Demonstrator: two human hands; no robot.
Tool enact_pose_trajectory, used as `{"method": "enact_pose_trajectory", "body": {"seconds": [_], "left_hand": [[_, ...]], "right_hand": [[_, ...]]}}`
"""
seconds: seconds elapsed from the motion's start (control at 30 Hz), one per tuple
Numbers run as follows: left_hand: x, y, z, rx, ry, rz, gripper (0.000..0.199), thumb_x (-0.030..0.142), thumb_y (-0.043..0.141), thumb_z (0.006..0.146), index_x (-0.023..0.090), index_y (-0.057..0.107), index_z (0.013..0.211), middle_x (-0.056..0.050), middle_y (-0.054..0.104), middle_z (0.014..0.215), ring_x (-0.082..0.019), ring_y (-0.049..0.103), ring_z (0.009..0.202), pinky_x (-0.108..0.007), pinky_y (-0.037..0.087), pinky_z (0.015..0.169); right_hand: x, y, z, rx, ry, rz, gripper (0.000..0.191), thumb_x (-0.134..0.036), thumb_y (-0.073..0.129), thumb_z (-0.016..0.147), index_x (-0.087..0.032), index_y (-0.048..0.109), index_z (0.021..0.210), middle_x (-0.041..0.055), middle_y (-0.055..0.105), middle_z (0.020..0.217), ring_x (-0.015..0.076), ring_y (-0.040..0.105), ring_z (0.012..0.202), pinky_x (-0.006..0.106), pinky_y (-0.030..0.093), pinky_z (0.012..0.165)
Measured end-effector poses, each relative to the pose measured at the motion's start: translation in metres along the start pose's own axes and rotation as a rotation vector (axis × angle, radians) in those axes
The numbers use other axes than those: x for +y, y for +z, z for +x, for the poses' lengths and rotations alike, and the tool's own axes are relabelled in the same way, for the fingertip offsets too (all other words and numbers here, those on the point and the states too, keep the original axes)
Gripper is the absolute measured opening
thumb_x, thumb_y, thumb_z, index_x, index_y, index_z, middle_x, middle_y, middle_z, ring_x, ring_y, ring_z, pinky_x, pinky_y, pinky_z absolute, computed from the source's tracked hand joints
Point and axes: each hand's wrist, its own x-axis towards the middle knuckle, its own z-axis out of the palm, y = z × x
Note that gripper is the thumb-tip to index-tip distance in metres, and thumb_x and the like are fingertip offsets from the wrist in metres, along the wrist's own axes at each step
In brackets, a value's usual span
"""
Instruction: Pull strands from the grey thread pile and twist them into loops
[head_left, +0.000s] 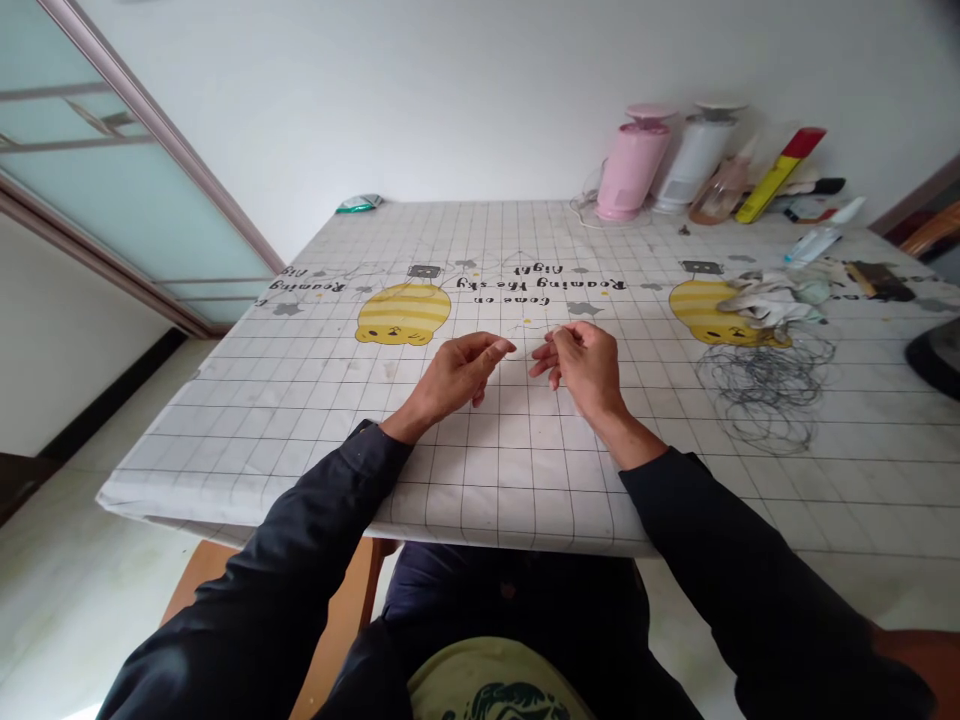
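My left hand [463,372] is above the middle of the table, thumb and forefinger pinched together. Whatever those fingertips hold, if anything, is too fine to make out. Facing it, a short gap away, my right hand [583,362] pinches between thumb and forefinger, its other fingers loosely bent. From the right fingertips a thin wire [535,328] runs leftward, barely visible against the tablecloth. To the right of both hands lies a loose tangle of thin dark wire [772,385], spread over the cloth.
A checked tablecloth [495,480] covers the table. Crumpled rags [772,300] lie beyond the tangle. Along the back right stand a pink cylindrical device [634,170], a white one [694,160], a yellow-and-red box [780,175] and bottles. A green packet [360,203] lies at the back left.
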Motion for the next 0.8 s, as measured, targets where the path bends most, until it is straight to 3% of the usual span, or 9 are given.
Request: {"method": "enact_pose_trajectory", "body": {"seconds": [0.13,0.3,0.4,0.57,0.67,0.8], "left_hand": [[-0.004,0.001,0.002,-0.094,-0.061,-0.218,0.042,0.061,0.077,0.104,0.019,0.081,0.105,0.002,0.059,0.072,-0.009,0.055,0.051,-0.025,0.051,0.050],[-0.007,0.001,0.007,-0.161,-0.101,-0.512,0.041,0.056,0.086,0.098,0.017,0.079,0.106,-0.005,0.077,0.097,-0.012,0.069,0.064,-0.030,0.064,0.067],[-0.009,0.003,0.008,-0.207,-0.097,-0.583,0.041,0.054,0.084,0.101,0.014,0.080,0.099,-0.009,0.080,0.096,-0.015,0.077,0.075,-0.031,0.066,0.080],[-0.014,0.010,0.007,-0.159,-0.053,-0.687,0.035,0.048,0.085,0.101,0.014,0.083,0.096,-0.009,0.080,0.097,-0.017,0.078,0.088,-0.033,0.066,0.092],[-0.016,0.015,0.004,-0.116,-0.039,-0.728,0.034,0.049,0.087,0.099,0.015,0.084,0.099,-0.010,0.080,0.108,-0.017,0.076,0.092,-0.032,0.065,0.093],[-0.017,0.011,0.005,-0.142,-0.044,-0.688,0.035,0.050,0.085,0.100,0.016,0.081,0.095,-0.009,0.075,0.100,-0.017,0.070,0.088,-0.031,0.063,0.082]], "right_hand": [[-0.001,0.003,-0.003,-0.036,0.005,0.056,0.018,-0.031,0.070,0.102,-0.020,0.065,0.089,0.0093,0.080,0.080,0.0183,0.077,0.055,0.022,0.044,0.036],[-0.009,0.003,-0.008,-0.056,0.046,0.122,0.017,-0.027,0.071,0.102,-0.019,0.067,0.088,0.0104,0.082,0.083,0.0182,0.078,0.059,0.022,0.049,0.039],[-0.011,0.003,-0.008,-0.058,0.075,0.160,0.019,-0.028,0.073,0.102,-0.019,0.066,0.086,0.0109,0.082,0.085,0.0194,0.080,0.062,0.024,0.052,0.042],[-0.005,0.005,-0.010,-0.063,0.066,0.275,0.022,-0.033,0.078,0.101,-0.019,0.069,0.087,0.0098,0.082,0.086,0.0196,0.081,0.067,0.025,0.057,0.049],[-0.001,0.005,-0.011,-0.062,0.082,0.346,0.022,-0.037,0.079,0.099,-0.019,0.070,0.089,0.0094,0.083,0.088,0.0194,0.081,0.070,0.025,0.058,0.053],[-0.005,-0.002,-0.009,-0.103,0.058,0.257,0.020,-0.037,0.081,0.095,-0.020,0.071,0.092,0.0082,0.082,0.093,0.0205,0.082,0.078,0.026,0.058,0.055]]}}
